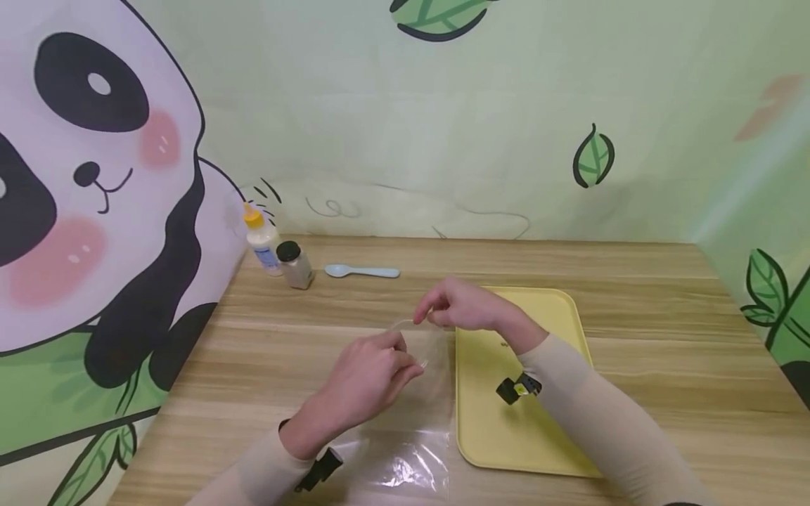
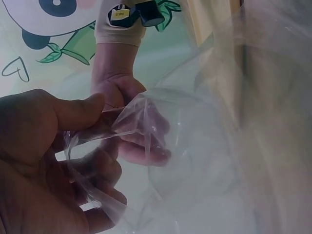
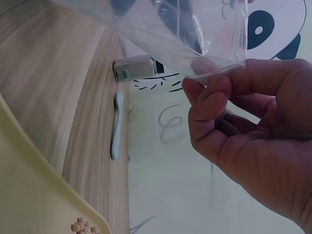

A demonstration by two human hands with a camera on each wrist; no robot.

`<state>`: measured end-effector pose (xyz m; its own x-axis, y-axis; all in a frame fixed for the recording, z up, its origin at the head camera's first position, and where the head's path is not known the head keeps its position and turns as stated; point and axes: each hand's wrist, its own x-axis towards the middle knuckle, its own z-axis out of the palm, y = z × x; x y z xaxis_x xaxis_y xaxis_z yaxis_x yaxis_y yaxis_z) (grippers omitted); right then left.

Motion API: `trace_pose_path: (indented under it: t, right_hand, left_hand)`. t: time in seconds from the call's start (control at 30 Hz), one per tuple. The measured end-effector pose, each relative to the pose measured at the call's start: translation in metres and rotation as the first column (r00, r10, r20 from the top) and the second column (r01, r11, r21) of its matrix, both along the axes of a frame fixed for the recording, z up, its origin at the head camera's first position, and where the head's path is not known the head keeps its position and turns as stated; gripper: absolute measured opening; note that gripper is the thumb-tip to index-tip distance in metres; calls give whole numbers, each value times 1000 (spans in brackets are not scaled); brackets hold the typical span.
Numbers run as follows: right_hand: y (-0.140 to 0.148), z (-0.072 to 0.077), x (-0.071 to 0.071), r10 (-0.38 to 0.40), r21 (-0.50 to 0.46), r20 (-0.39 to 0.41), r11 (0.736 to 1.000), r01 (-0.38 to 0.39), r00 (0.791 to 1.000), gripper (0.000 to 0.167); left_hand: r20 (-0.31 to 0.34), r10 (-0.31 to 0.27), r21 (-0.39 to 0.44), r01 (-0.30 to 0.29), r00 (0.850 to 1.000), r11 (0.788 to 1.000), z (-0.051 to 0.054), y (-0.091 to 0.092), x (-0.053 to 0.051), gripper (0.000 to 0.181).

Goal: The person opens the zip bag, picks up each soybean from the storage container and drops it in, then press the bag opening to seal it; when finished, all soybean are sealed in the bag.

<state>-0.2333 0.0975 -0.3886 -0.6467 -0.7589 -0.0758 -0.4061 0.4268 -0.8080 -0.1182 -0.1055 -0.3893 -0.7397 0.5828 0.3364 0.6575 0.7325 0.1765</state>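
Observation:
A clear plastic bag (image 1: 414,467) hangs between both hands over the wooden table, its lower part glossy near the front edge of the head view. My left hand (image 1: 363,376) pinches one side of the bag's mouth between thumb and fingers. A little farther back, my right hand (image 1: 468,306) pinches the opposite side of the rim. In the left wrist view the bag (image 2: 200,141) bulges out, its mouth spread apart. The right wrist view shows thumb and index finger of the right hand (image 3: 258,112) at the bag's edge. I cannot make out anything inside the bag.
A yellow tray (image 1: 506,439) lies under the right forearm, with several small beige pieces (image 3: 82,226) in it. Toward the back stand a white bottle with an orange nozzle (image 1: 264,249) and a black-lidded jar (image 1: 296,268). Beside them lies a pale blue spoon (image 1: 367,272). A painted wall (image 1: 354,140) rises behind.

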Motion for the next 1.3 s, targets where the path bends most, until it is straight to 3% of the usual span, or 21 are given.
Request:
trace_pose_path:
  t: [0.13, 0.33, 0.57, 0.83, 1.1, 1.3]
  right_hand:
    - [-2, -1, 1, 9, 22, -86, 1000, -7, 996, 28]
    - [1, -2, 2, 27, 25, -146, 999, -23, 989, 27]
    - [5, -4, 2, 27, 12, -137, 1000, -25, 990, 25]
    - [8, -6, 3, 4, 6, -102, 1000, -3, 995, 23]
    - [12, -3, 2, 11, -7, -83, 1000, -11, 996, 23]
    - [15, -3, 0, 10, -11, -76, 1000, -10, 997, 23]
  left_hand:
    - [51, -27, 46, 25, 998, 999, 2, 1, 0, 17]
    - [99, -67, 104, 56, 993, 993, 6, -1, 1, 20]
    - [109, -16, 203, -7, 994, 979, 4, -8, -3, 21]
    - [153, 33, 336, -84, 988, 938, -2, -17, -11, 19]
    - [261, 54, 339, -144, 964, 930, -7, -26, -19, 8]
    - [307, 78, 269, -165, 948, 949, -9, -27, -20, 10]
